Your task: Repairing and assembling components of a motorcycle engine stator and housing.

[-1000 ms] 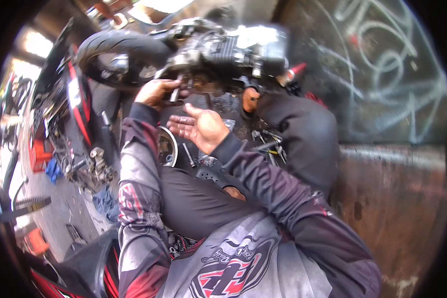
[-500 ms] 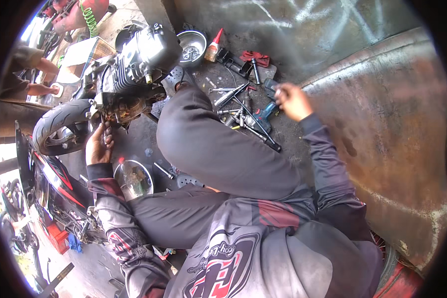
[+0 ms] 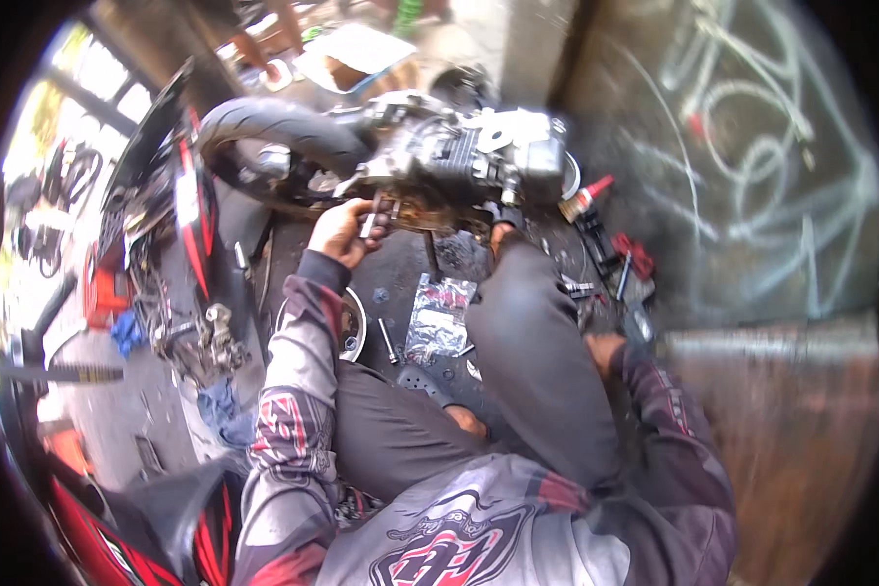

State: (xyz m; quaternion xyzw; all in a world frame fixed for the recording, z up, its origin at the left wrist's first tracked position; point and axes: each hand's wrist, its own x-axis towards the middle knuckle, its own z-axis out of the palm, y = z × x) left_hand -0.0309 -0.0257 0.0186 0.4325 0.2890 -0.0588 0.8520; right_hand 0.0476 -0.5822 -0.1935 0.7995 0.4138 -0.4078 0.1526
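The right hand (image 3: 605, 353) is dropping beside the leg (image 3: 547, 381), grip unclear, leaving the left hand (image 3: 345, 232) grasping a metal piece (image 3: 368, 227) by the engine (image 3: 444, 151).

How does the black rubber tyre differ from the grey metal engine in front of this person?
The black rubber tyre is dark and mostly dull, while the grey metal engine has bright, shiny patches. The tyre forms a curved band; the engine is blocky, with ribs along part of it. The person's left hand is at the engine's near side, whereas no hand is on the tyre. Both are beyond the person's knees.
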